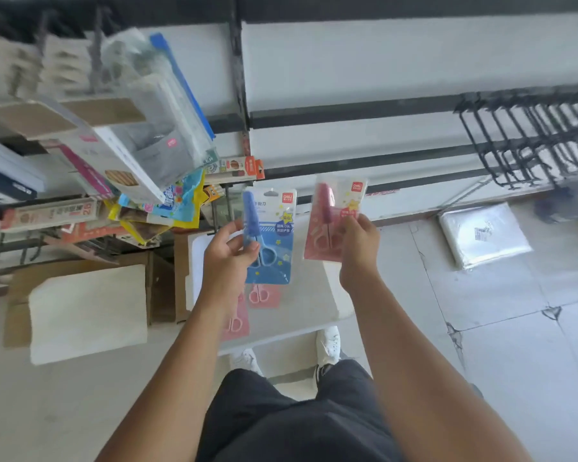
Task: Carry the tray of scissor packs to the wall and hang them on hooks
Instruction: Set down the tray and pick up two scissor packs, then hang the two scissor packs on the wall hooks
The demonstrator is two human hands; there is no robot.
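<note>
Head view: the left hand [229, 253] grips a blue scissor pack [270, 238] and the right hand [359, 243] a pink scissor pack [331, 221], both at frame centre above the white tray [314, 305] on the floor. Hanging has begun; next, each pack's hole must meet a hook. Empty black hooks [528, 141] fill the upper right; stocked goods crowd the upper left of the wall.

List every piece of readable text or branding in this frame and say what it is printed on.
"deli": red logo on the blue scissor pack in the left hand.
"deli": red logo on the pink scissor pack in the right hand.
Chinese print on both packs: blurred.
Hanging goods: unreadable.
</note>
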